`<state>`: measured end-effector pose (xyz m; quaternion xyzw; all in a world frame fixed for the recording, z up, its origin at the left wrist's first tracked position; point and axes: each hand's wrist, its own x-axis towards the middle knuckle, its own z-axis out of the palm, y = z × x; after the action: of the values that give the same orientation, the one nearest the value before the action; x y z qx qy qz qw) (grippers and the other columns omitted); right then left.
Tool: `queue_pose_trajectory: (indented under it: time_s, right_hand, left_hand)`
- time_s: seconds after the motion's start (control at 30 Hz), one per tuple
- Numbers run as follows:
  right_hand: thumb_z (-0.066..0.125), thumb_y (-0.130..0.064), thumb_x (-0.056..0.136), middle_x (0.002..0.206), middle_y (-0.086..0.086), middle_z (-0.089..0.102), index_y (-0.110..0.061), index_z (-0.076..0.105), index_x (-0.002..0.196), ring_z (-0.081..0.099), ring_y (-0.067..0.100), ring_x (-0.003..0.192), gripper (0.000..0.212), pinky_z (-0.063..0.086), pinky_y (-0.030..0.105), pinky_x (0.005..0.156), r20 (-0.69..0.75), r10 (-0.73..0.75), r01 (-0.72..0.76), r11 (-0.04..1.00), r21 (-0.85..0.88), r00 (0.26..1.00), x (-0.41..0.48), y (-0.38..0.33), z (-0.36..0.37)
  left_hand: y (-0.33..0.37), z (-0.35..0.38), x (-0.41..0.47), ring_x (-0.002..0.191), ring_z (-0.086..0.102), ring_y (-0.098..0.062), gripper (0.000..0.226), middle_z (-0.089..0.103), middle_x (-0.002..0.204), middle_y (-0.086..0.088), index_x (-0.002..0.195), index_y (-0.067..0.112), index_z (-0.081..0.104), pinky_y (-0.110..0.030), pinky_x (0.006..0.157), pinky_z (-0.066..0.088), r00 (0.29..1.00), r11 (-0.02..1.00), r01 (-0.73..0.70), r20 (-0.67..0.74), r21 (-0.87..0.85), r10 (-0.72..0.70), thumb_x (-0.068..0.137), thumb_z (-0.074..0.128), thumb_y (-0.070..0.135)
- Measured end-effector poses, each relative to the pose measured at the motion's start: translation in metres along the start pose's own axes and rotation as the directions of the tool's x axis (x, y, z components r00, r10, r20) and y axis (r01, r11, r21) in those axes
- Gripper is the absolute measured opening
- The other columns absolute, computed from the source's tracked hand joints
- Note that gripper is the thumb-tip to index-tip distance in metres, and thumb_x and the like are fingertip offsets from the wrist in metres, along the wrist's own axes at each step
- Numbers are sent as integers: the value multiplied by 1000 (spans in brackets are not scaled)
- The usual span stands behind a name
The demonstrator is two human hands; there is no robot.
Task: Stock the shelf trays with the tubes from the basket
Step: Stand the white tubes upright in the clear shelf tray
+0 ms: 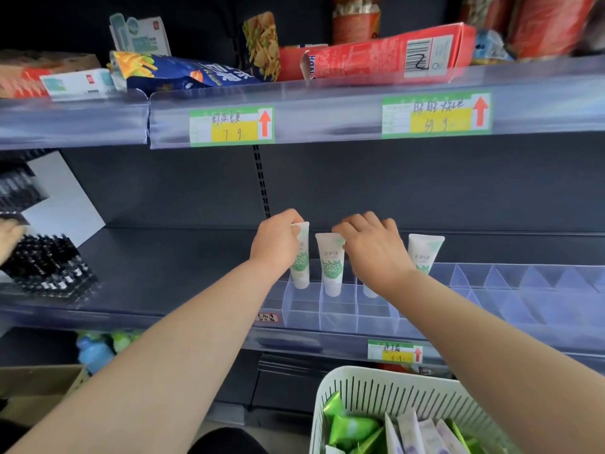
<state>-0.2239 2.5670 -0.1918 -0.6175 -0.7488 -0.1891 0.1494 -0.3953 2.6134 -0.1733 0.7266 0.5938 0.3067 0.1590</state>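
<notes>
Several white-and-green tubes stand cap-down in the back row of a clear divided tray [337,311] on the middle shelf. My left hand [276,240] grips the top of the leftmost tube [300,263]. My right hand [373,247] pinches the top edge of the second tube [332,263]. A third tube [370,291] is mostly hidden behind my right wrist. A fourth tube [424,252] stands free to the right. A white slotted basket [386,393] at the bottom right holds more green and pale tubes [353,429].
More clear tray compartments [530,290] stretch to the right. Black items [49,267] lie on the shelf at the left, where another person's hand [9,237] reaches in. Snack bags and boxes [386,57] fill the shelf above. A cardboard box [36,388] sits lower left.
</notes>
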Motion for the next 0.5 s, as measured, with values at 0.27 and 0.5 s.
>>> queue_pose_trajectory:
  time_s: [0.27,0.5]
  right_hand:
    - [79,-10,62,101,0,61,-18,63,107,55,25,88,48,45,37,70,-76,-68,63,996,-62,995,-25,8,14]
    - [73,-14,73,108,0,60,-21,59,114,53,25,97,44,41,36,75,18,-14,15,998,-56,1000,-36,7,11]
  left_hand:
    - [-1,13,8,95,55,-25,27,59,109,-8,103,18,65,-43,81,51,998,998,15,62,65,-19,98,41,6]
    - [4,7,0,103,49,-11,46,52,129,-3,130,21,56,-28,76,40,999,995,-34,-26,99,37,94,44,-6]
